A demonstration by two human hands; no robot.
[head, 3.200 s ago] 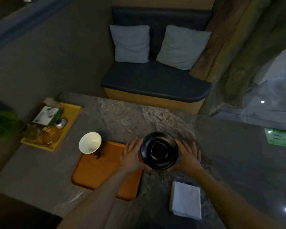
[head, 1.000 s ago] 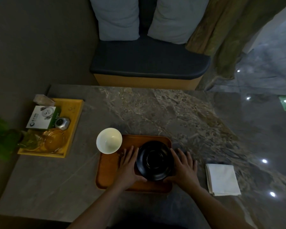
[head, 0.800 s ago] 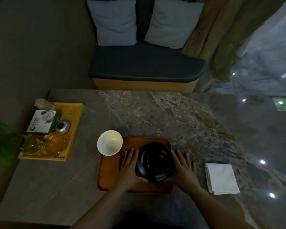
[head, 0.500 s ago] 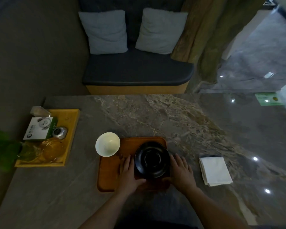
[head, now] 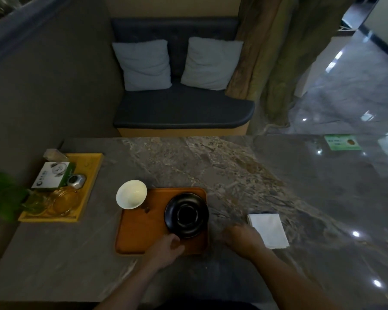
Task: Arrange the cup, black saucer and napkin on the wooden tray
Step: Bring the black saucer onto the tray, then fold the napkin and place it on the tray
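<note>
The black saucer [head: 186, 214] lies on the right half of the wooden tray [head: 139, 233]. A white cup [head: 131, 194] stands at the tray's far left corner. The folded white napkin [head: 268, 230] rests on the stone table, right of the tray. My left hand [head: 166, 247] sits over the tray's front edge, just below the saucer's near rim, fingers curled with nothing in them. My right hand [head: 240, 236] is blurred, off the tray between the saucer and the napkin, fingers loosely spread and empty.
A yellow tray [head: 87, 175] at the left holds a small box, a metal object and glassware, with a green plant [head: 0, 198] beside it. A cushioned bench [head: 182, 108] stands beyond the table's far edge. A green card [head: 343, 142] lies far right.
Both hands have let go of the saucer, which now rests on the tray. The left hand drew back toward me and curled; the right hand moved right toward the napkin.
</note>
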